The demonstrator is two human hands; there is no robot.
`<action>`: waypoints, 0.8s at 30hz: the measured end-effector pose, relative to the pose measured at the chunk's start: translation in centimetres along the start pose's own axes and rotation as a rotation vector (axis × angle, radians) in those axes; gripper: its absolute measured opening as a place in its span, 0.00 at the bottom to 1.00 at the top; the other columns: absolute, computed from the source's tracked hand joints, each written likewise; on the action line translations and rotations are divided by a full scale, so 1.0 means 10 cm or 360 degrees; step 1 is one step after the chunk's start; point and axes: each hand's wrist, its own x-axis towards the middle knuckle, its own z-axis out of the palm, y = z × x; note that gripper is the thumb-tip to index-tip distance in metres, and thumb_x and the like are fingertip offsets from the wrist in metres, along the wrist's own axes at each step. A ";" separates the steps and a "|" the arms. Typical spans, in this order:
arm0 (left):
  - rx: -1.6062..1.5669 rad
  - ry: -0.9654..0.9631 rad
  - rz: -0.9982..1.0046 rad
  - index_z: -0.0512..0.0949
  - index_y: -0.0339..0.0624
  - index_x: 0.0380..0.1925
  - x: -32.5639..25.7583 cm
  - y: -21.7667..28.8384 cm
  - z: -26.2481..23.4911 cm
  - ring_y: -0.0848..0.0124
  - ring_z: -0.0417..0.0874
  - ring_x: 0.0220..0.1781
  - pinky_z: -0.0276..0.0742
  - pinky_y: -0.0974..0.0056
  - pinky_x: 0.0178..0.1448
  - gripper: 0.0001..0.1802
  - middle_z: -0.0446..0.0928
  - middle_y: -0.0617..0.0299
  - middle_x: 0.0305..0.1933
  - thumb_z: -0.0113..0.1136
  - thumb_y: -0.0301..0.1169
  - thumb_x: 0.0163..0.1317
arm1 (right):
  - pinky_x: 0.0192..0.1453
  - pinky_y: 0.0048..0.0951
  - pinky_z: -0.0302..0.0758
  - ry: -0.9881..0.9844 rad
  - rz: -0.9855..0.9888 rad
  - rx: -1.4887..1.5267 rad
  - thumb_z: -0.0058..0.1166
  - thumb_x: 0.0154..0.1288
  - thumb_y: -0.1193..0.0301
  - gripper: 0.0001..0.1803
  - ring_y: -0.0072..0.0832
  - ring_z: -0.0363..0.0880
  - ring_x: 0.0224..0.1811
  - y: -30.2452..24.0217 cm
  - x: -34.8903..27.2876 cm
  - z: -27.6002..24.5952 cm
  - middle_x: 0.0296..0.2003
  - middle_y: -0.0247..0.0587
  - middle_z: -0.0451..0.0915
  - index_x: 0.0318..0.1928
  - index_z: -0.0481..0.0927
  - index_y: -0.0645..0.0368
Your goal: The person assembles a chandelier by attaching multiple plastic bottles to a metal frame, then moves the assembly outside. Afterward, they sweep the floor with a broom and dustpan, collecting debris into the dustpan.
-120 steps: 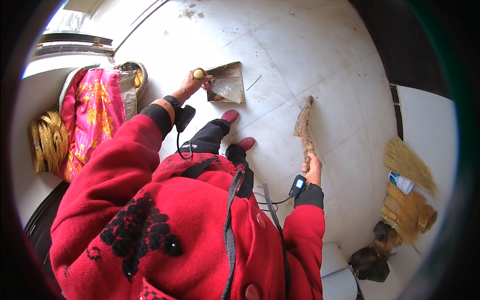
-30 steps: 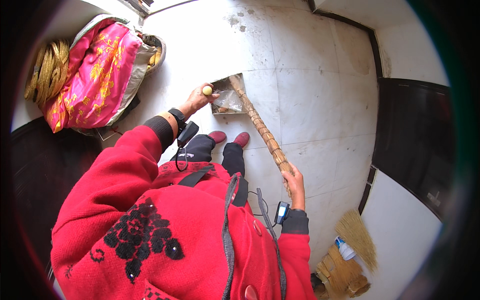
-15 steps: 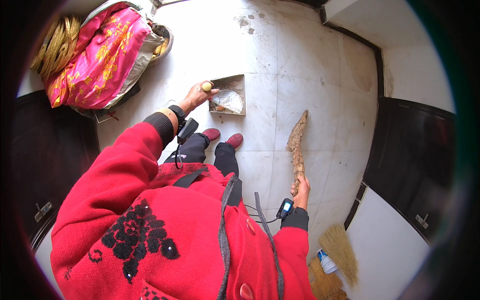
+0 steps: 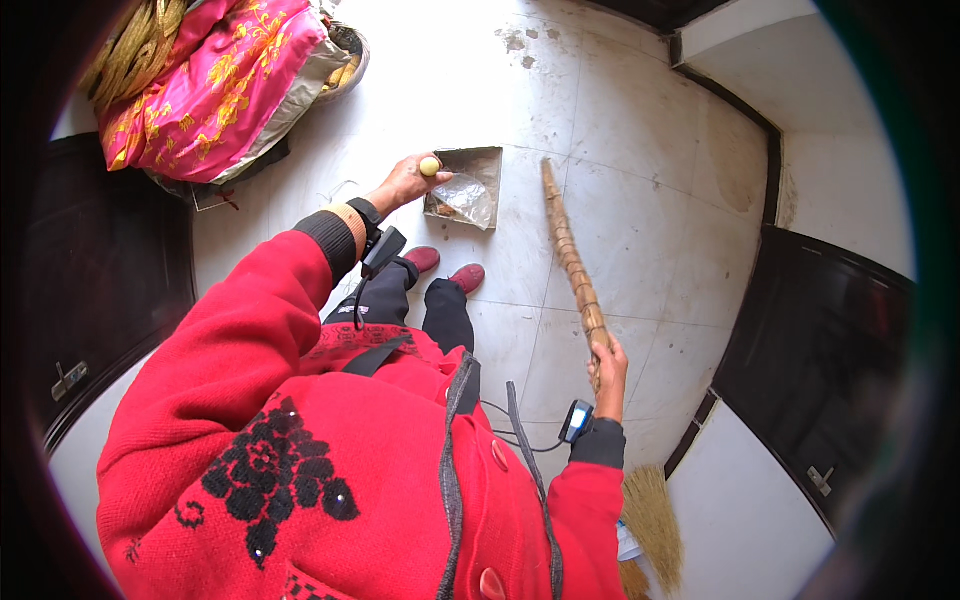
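My left hand [image 4: 406, 182] is closed around the upright handle [image 4: 429, 166] of a long-handled dustpan [image 4: 484, 170], seen from above with its pale yellow end showing. A crumpled clear plastic sheet [image 4: 472, 200] and some brown bits lie in the boxy pan. Its pan appears to be down at the floor, just ahead of my shoes. To the right, my right hand [image 4: 609, 370] grips a straw broom [image 4: 572, 258] by its bound brown handle. The broom points forward, its far end apart from the pan's right side. Its sweeping edge is turned mostly out of sight.
Pale floor tiles [image 4: 620, 240] surround my red shoes [image 4: 466, 278]. A pink flowered cloth [image 4: 220, 95] covers things at the far left, beside a basket [image 4: 350, 65] and coiled straw rope [image 4: 135, 50]. Another broom [image 4: 655, 525] lies at lower right. Dark doors [image 4: 815, 350] flank both sides.
The broom has swung left and forward, so its far end is nearer the dustpan, and it has turned edge-on. My left hand still holds the dustpan; the view has shifted slightly.
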 end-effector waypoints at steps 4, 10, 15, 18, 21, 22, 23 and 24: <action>0.0002 0.0011 -0.0037 0.71 0.38 0.32 -0.03 0.04 0.00 0.72 0.76 0.34 0.72 0.70 0.39 0.14 0.76 0.57 0.29 0.59 0.36 0.51 | 0.09 0.19 0.58 0.0116 -0.0084 -0.0023 0.50 0.48 0.69 0.27 0.18 0.63 0.11 -0.19 0.47 0.10 0.17 0.30 0.66 0.53 0.64 0.52; 0.0102 0.0037 -0.0088 0.72 0.43 0.31 -0.08 0.10 -0.01 0.65 0.74 0.37 0.69 0.64 0.43 0.18 0.74 0.55 0.32 0.62 0.44 0.46 | 0.17 0.24 0.64 0.0201 -0.0589 -0.0841 0.51 0.45 0.69 0.26 0.22 0.66 0.14 -0.42 0.84 0.37 0.19 0.34 0.71 0.50 0.69 0.54; 0.0130 0.0042 -0.0073 0.73 0.42 0.26 -0.14 0.18 0.01 0.71 0.74 0.35 0.70 0.67 0.40 0.14 0.75 0.60 0.30 0.61 0.40 0.47 | 0.26 0.24 0.68 -0.0164 -0.0359 -0.0936 0.51 0.43 0.70 0.29 0.23 0.70 0.21 -0.47 0.51 0.32 0.23 0.37 0.74 0.52 0.68 0.57; 0.0175 0.0041 -0.0082 0.73 0.43 0.25 -0.18 0.22 0.03 0.69 0.74 0.36 0.70 0.66 0.41 0.15 0.74 0.59 0.30 0.62 0.42 0.46 | 0.21 0.21 0.65 -0.0072 -0.0214 -0.0577 0.51 0.45 0.71 0.29 0.18 0.66 0.17 -0.48 0.24 0.13 0.22 0.33 0.72 0.52 0.66 0.61; 0.0302 0.0085 -0.0035 0.73 0.44 0.25 -0.18 0.24 0.05 0.65 0.73 0.38 0.69 0.64 0.43 0.16 0.73 0.57 0.31 0.61 0.44 0.46 | 0.20 0.20 0.64 -0.0131 -0.0373 -0.0519 0.51 0.46 0.71 0.27 0.18 0.65 0.17 -0.48 0.15 0.11 0.21 0.32 0.71 0.51 0.67 0.62; 0.0383 0.0096 -0.0006 0.73 0.44 0.25 -0.17 0.25 0.05 0.64 0.73 0.39 0.69 0.63 0.44 0.16 0.73 0.56 0.32 0.61 0.44 0.46 | 0.20 0.20 0.64 -0.0130 -0.0369 -0.0558 0.51 0.46 0.71 0.27 0.18 0.65 0.17 -0.49 0.18 0.15 0.21 0.32 0.71 0.51 0.67 0.62; 0.0432 0.0078 -0.0013 0.73 0.44 0.25 -0.16 0.25 0.05 0.61 0.72 0.41 0.68 0.63 0.45 0.16 0.72 0.55 0.33 0.59 0.45 0.46 | 0.20 0.20 0.64 -0.0095 -0.0414 -0.0540 0.51 0.46 0.71 0.27 0.18 0.65 0.17 -0.50 0.21 0.22 0.21 0.32 0.71 0.51 0.67 0.61; 0.0449 0.0100 -0.0009 0.74 0.44 0.25 -0.15 0.25 0.05 0.61 0.72 0.41 0.68 0.63 0.46 0.16 0.72 0.55 0.33 0.59 0.45 0.47 | 0.20 0.20 0.64 -0.0082 -0.0411 -0.0547 0.51 0.45 0.71 0.27 0.17 0.65 0.17 -0.52 0.28 0.30 0.21 0.32 0.71 0.51 0.68 0.61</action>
